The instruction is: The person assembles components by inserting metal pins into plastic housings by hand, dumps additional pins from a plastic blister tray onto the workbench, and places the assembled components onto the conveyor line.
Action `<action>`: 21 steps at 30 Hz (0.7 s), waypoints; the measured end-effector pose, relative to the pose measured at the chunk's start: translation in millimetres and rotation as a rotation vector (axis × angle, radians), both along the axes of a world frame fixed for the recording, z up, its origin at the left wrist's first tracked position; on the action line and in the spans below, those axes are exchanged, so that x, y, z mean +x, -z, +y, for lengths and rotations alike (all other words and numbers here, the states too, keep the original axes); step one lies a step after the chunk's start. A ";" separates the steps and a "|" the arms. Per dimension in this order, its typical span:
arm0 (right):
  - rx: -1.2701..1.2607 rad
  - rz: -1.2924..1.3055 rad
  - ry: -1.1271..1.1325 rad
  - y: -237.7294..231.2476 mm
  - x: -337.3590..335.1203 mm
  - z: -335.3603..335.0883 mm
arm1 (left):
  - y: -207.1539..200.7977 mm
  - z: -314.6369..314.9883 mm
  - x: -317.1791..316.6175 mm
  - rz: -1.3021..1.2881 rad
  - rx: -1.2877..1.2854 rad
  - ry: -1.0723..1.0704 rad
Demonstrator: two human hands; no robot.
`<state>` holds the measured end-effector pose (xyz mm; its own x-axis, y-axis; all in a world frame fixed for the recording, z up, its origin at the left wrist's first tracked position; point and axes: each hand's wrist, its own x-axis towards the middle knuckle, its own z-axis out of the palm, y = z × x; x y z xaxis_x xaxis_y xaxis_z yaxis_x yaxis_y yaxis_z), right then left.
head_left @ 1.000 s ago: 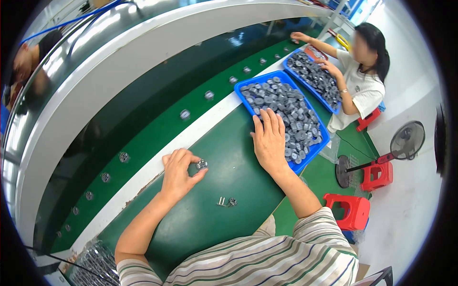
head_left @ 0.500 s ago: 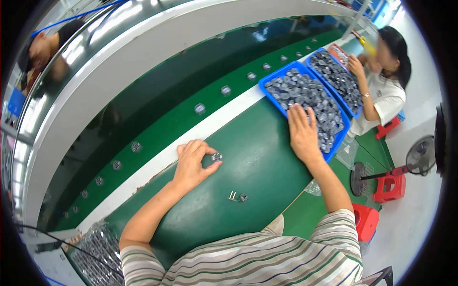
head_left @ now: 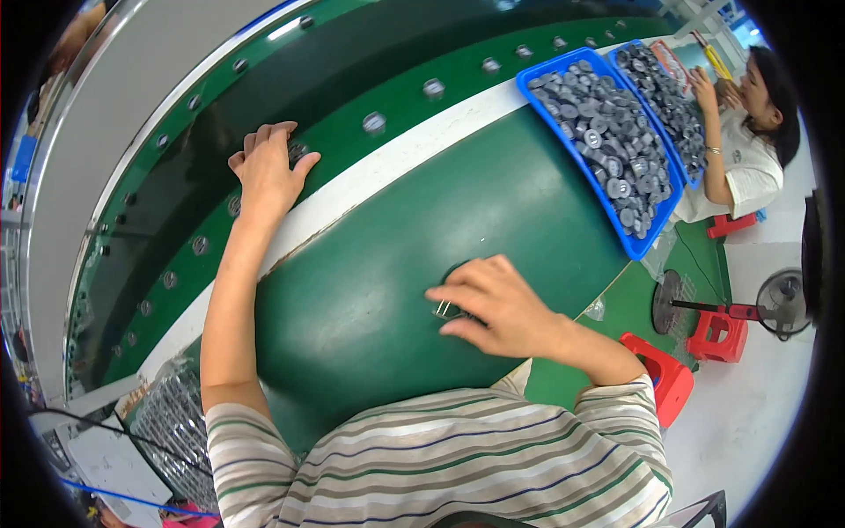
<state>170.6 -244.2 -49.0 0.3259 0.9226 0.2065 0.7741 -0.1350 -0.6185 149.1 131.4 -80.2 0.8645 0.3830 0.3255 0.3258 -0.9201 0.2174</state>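
Note:
Stretched out to the left over the belt, my left hand (head_left: 267, 176) has its thumb and fingers around a small round grey part (head_left: 297, 155), which is partly hidden by them. The part lies at or just above the belt's surface. My right hand (head_left: 502, 308) is low over the green tabletop (head_left: 352, 290), its thumb and fingers curled about a small part with two metal pins (head_left: 444, 308). Most of that part's body is hidden by the fingers. A dark edge shows beside the index finger; I cannot tell what it belongs to.
The green belt (head_left: 400, 107) curves past beyond a white ledge (head_left: 414, 158), carrying spaced round parts (head_left: 374, 123). Blue trays (head_left: 576, 163) heaped with grey round pieces (head_left: 616, 132) stand at the right. A co-worker (head_left: 744, 132) sits beyond them. Clear plastic packing (head_left: 180, 414) lies lower left.
My left hand has carried the round grey part from above the tabletop out to the belt. My right hand has left the blue tray and come down to the pinned part. The view has shifted.

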 end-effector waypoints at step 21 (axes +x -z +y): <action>0.141 -0.207 0.156 13.9 69.8 38.7 | -4.4 -102.4 -23.0 0.005 -0.468 0.520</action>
